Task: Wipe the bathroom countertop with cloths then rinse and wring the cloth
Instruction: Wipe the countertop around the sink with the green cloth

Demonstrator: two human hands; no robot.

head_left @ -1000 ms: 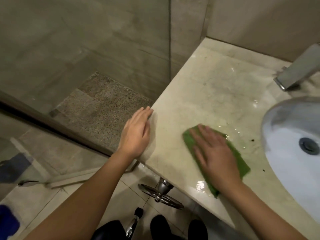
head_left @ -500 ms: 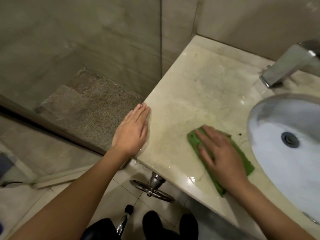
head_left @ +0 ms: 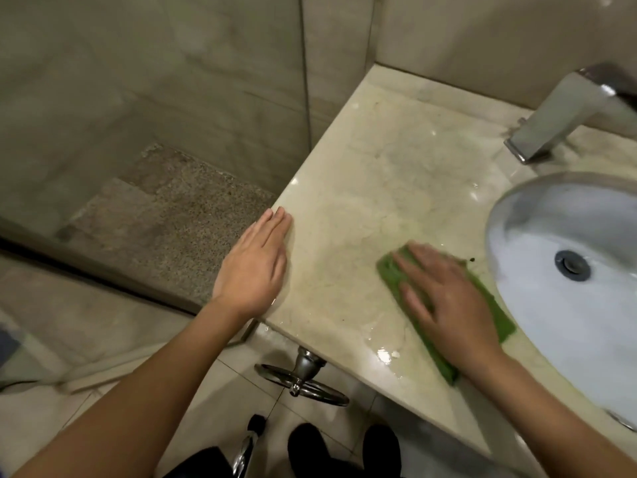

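Observation:
A green cloth (head_left: 496, 315) lies flat on the beige marble countertop (head_left: 379, 174), just left of the white sink basin (head_left: 558, 305). My right hand (head_left: 444, 298) presses down on the cloth with straight, spread fingers and covers most of it. My left hand (head_left: 255, 267) rests flat on the counter's left edge, fingers together and straight, holding nothing. The counter surface near the front edge is wet and shiny.
A chrome faucet (head_left: 565, 119) stands at the back right behind the basin. A glass shower panel (head_left: 155, 132) adjoins the counter's left side. Below the counter's front edge hangs a chrome ring fitting (head_left: 303, 377). Dark specks lie near the basin rim (head_left: 470, 260).
My right hand has slid the green cloth rightward, closer to the basin. The left hand keeps its place on the counter's left edge. The view has shifted slightly.

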